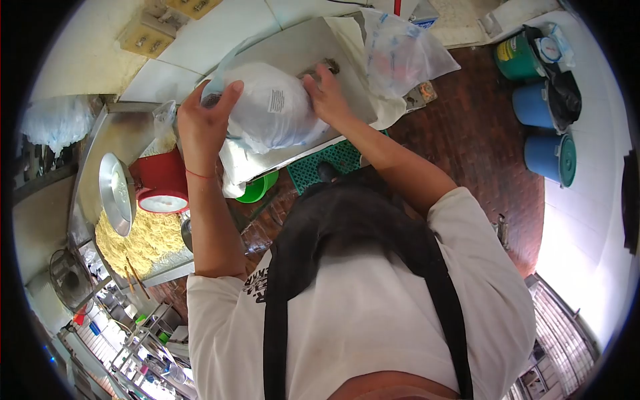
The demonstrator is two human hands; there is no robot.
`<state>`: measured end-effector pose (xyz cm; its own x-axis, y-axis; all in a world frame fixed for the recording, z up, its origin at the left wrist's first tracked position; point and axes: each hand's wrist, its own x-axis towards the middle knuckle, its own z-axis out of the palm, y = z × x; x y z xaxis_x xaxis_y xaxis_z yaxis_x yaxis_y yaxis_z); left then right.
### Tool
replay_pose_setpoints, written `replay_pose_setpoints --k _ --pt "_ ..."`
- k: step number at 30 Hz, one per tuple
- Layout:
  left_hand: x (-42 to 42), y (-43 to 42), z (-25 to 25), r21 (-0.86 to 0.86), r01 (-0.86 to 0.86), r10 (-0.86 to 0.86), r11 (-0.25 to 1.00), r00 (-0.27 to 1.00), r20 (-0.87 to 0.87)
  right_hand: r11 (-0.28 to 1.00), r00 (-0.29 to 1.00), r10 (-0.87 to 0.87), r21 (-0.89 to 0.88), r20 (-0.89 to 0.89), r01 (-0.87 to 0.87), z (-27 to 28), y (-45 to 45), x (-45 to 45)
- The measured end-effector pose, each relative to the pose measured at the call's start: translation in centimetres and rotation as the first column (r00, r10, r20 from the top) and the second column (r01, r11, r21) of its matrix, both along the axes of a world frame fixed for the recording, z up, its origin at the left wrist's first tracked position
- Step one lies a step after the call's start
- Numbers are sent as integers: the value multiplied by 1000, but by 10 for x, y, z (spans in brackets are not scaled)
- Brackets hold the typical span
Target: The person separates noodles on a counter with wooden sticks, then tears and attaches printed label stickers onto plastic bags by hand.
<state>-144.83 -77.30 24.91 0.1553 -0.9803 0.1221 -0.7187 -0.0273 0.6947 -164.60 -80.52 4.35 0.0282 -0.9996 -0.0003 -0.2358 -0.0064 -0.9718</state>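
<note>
A bulging clear plastic bag (267, 123) with a small printed barcode label sits over the metal worktop (257, 167), between my hands. Its contents look whitish, but I cannot make out what they are. My left hand (205, 123) grips the bag's left side, with the thumb and index finger apart at the plastic and the other fingers partly hidden. On the opposite side, my right hand (327, 97) holds the bag's edge, some of its fingers out of sight behind the plastic.
Another plastic bag (400, 57) lies at the worktop's right end. To the left, a red container (160, 177) and a metal pan (117, 193) stand by a tray heaped with yellow noodle-like food (137, 243). Lidded bins (533, 105) line the right wall.
</note>
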Motion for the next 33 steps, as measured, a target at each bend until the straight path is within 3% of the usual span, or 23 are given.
replay_pose_setpoints --k 1,3,6,9,12,13,15,16,18,20,24,26,28,29,31,33 --pt "-4 3 3 -24 -11 11 1000 999 32 998 998 -26 51 -52 28 -5 0 -7" --pt "-18 13 6 -66 -34 40 997 995 90 999 989 -50 -18 -138 48 -14 11 -16" --pt "-17 9 -16 -322 15 -88 946 973 -214 998 983 -54 -40 -176 47 -12 25 -30" --pt "-24 0 0 -364 249 -267 897 964 -1 996 990 -53 -83 -130 43 -3 30 -37" --pt "-23 -7 -4 -426 269 -329 864 941 -74 980 986 -30 -197 -164 -3 0 30 -46" --pt "-23 -6 0 -441 210 -325 873 924 -203 972 981 -23 -235 -194 -24 0 32 -50" --pt "-23 -4 17 -448 86 -306 890 840 -448 993 999 -33 -111 -19 31 13 38 -54" --pt "-27 -5 28 -552 9 -383 834 729 -567 998 997 -44 -47 70 47 24 41 -54" --pt "-7 -7 48 -506 -92 -350 858 617 -705 999 999 -8 -34 43 9 38 43 -54" --pt "11 -11 62 -509 -132 -349 850 582 -734 999 1000 27 -23 16 -27 53 44 -56" --pt "-42 -1 97 -526 -371 -242 766 591 -770 983 855 99 85 509 -164 103 45 -58" --pt "-32 3 92 -618 -198 -287 761 751 -595 973 748 108 85 654 -215 109 43 -59" --pt "-31 15 105 -505 -99 -388 858 519 -761 942 708 181 87 682 -325 122 40 -66" --pt "-36 14 100 -495 -187 -359 849 483 -799 922 686 218 84 694 -378 129 39 -71" --pt "-74 19 109 -396 -344 -318 852 262 -911 941 657 90 153 748 -303 142 39 -83" --pt "-72 16 100 -367 -204 -311 908 261 -914 950 592 -47 220 804 -223 152 41 -94"
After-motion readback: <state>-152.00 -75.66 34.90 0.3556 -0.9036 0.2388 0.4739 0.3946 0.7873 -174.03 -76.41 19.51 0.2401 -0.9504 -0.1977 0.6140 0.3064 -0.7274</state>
